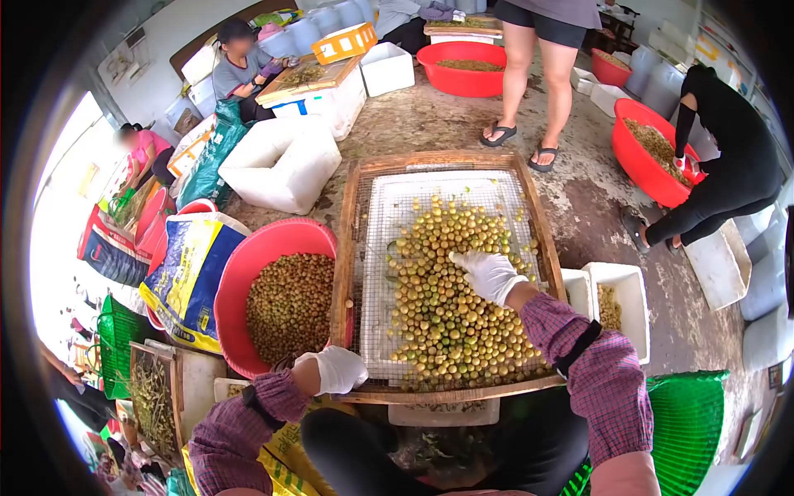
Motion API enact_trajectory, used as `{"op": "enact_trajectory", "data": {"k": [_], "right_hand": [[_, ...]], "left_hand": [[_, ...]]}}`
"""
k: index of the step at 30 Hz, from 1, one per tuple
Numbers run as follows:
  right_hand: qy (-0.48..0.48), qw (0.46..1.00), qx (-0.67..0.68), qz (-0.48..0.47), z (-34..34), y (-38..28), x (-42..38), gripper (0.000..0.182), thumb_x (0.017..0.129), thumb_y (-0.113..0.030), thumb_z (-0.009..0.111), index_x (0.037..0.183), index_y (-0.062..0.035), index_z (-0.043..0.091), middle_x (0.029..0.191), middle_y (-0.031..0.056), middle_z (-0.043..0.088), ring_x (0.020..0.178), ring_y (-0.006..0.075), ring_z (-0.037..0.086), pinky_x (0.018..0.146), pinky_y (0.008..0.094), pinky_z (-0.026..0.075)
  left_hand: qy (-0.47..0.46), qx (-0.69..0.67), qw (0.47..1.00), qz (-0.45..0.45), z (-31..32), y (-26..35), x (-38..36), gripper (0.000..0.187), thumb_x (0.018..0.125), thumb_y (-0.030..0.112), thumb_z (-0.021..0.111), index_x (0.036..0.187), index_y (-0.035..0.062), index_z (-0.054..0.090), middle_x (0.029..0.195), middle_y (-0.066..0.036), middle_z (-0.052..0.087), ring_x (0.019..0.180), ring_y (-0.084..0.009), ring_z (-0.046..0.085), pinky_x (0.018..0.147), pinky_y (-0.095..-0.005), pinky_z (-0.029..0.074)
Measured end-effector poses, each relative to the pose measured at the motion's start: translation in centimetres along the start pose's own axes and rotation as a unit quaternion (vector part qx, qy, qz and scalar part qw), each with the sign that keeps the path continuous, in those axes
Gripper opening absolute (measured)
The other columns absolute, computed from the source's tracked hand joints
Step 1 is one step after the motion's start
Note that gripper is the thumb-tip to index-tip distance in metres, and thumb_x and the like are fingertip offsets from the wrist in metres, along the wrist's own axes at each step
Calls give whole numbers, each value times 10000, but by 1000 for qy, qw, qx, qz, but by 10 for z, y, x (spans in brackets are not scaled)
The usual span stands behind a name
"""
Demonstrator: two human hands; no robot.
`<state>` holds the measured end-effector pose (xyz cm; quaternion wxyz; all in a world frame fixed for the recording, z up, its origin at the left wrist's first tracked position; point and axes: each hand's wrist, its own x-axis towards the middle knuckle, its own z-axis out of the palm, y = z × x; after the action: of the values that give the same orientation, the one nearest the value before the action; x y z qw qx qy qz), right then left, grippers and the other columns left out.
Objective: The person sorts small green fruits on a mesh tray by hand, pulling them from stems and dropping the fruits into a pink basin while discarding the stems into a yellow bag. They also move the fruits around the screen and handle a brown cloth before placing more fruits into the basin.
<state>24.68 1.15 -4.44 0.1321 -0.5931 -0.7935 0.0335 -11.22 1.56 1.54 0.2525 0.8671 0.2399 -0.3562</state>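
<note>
Centre of the frame, the wooden-framed mesh sieve tray point(351, 248) sits loaded with a heap of small yellow-green fruits point(447, 318), and the right hand point(490, 274), in a white glove, is spread flat on top of that heap, fingers point(463, 260) released and splayed across the fruit rather than closed on any one piece. Down at lower left of centre, the left hand point(337, 369), gloved too, is clenched on the near-left corner of the tray's wooden frame, gripping the edge. Both forearms wear purple checked sleeves point(600, 368). Just left of the tray, touching its side, a red basin point(277, 244) holds more of the same fruit, darker and packed in. To the right of the tray, white foam boxes point(633, 289) stand close by, one with fruit inside. A green mesh basket point(691, 417) fills the lower right. In the upper part of the frame, a person in sandals point(538, 74) stands on the concrete floor beyond the tray; at upper right, another person in black point(728, 165) crouches beside a red tub point(641, 161) of fruit.
</note>
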Motion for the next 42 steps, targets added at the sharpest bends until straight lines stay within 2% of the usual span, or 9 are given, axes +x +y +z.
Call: {"op": "enact_trajectory", "data": {"k": [7, 12, 15, 22, 23, 25, 27, 30, 42], "right_hand": [[44, 997, -39, 52, 17, 3, 9, 81, 795, -83, 540, 847, -28, 569, 757, 136, 597, 671, 281, 609, 593, 373, 501], [-179, 847, 419, 276, -60, -66, 3, 266, 880, -249, 594, 955, 3, 631, 894, 130, 647, 671, 177, 631, 621, 332, 528], [-244, 834, 457, 193, -95, -99, -20, 306, 903, -284, 564, 971, 8, 624, 824, 97, 640, 629, 158, 621, 586, 304, 519], [-251, 820, 492, 149, -112, -150, -102, 223, 891, -252, 558, 944, -54, 646, 803, 86, 675, 668, 161, 663, 611, 300, 523], [-232, 753, 609, 89, -86, -152, -123, 253, 909, -267, 528, 1061, -95, 634, 889, 120, 677, 748, 255, 671, 668, 338, 527], [-304, 894, 328, -5, -52, -167, -139, 373, 916, -214, 458, 1278, -180, 538, 925, 184, 655, 847, 383, 625, 768, 447, 500], [-425, 871, 244, 35, -65, -167, -120, 399, 917, -247, 478, 1314, -219, 506, 891, 182, 646, 752, 373, 621, 742, 422, 513], [-443, 868, 220, 49, -110, -156, -94, 355, 887, -195, 462, 1222, -163, 576, 901, 189, 657, 826, 398, 624, 767, 449, 499], [-88, 892, 334, 291, -227, -56, 23, 224, 873, -246, 606, 962, -53, 677, 711, 120, 660, 604, 196, 614, 609, 309, 514]], "left_hand": [[-44, -136, 979, 144, -41, 5, 7, 237, 841, 245, 590, 944, 32, 616, 859, -127, 660, 818, -277, 647, 729, -387, 502], [311, -159, 937, -22, -94, -17, 52, 190, 868, 206, 587, 966, 44, 603, 963, -137, 644, 894, -282, 629, 799, -386, 493], [519, -77, 850, -47, -115, -66, 107, 152, 849, 169, 583, 952, 60, 605, 952, -164, 623, 891, -341, 608, 798, -412, 485], [637, -5, 767, -76, -152, -110, 198, 337, 857, 252, 579, 1161, 107, 585, 1124, -181, 601, 1109, -355, 519, 962, -448, 387], [598, -33, 791, -124, -159, -95, 197, 378, 862, 279, 571, 1204, 120, 563, 1163, -182, 586, 1145, -361, 494, 992, -461, 356], [507, -88, 829, -219, -167, -56, 190, 462, 870, 333, 556, 1290, 145, 520, 1240, -184, 558, 1217, -373, 445, 1053, -487, 292], [557, -104, 823, 26, -160, -99, 254, 518, 928, 443, 430, 1398, 228, 401, 1422, -149, 408, 1310, -493, 294, 1072, -633, 170], [433, -54, 893, -113, -182, -35, 213, 532, 937, 435, 428, 1427, 244, 345, 1518, -106, 247, 1337, -440, 280, 1090, -626, 150], [298, 28, 939, 168, -131, 39, 145, 491, 883, 261, 558, 1332, 80, 473, 1168, -207, 535, 1012, -359, 524, 914, -471, 436]]}}
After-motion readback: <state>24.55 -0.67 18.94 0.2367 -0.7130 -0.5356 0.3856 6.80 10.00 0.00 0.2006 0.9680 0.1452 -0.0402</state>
